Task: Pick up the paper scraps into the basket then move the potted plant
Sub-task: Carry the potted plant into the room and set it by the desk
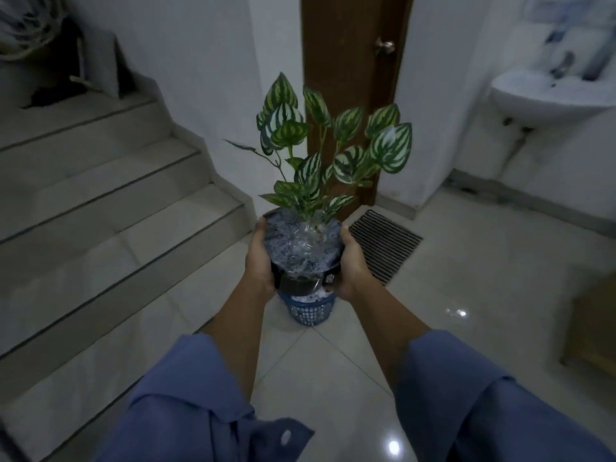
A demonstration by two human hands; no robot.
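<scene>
I hold the potted plant (301, 248) in the air in front of me, a dark pot with pale gravel, clear plastic wrap and striped green leaves. My left hand (259, 258) grips the pot's left side and my right hand (350, 261) grips its right side. Under the pot, on the tiled floor, stands the small blue basket (308, 311) with white paper scraps (315, 296) in it, partly hidden by the pot.
Grey stairs (110, 211) rise on the left. A brown door (353, 68) is straight ahead with a striped mat (383, 245) before it. A white washbasin (550, 95) hangs at the upper right and a wooden box (593, 328) sits at the right edge.
</scene>
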